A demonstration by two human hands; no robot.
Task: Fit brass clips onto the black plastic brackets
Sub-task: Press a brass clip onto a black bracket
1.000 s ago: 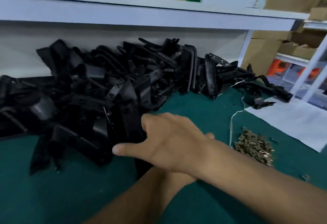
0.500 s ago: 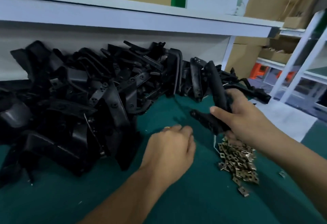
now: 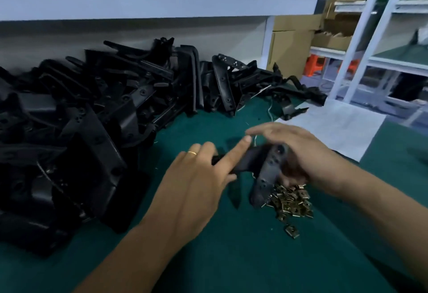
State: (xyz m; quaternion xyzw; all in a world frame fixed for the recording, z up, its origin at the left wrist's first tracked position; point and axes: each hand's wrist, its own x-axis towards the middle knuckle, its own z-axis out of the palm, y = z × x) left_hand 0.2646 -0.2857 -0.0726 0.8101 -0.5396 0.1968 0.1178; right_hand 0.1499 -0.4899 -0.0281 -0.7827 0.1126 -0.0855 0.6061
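Centrally, both hands (image 3: 243, 158) on one bracket (image 3: 266, 170), clips (image 3: 290, 202) just beside.

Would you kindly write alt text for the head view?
Both hands hold one black bracket above a green mat: the left hand grips its end, the right hand cups it over a heap of brass clips. A large pile of brackets lies left.
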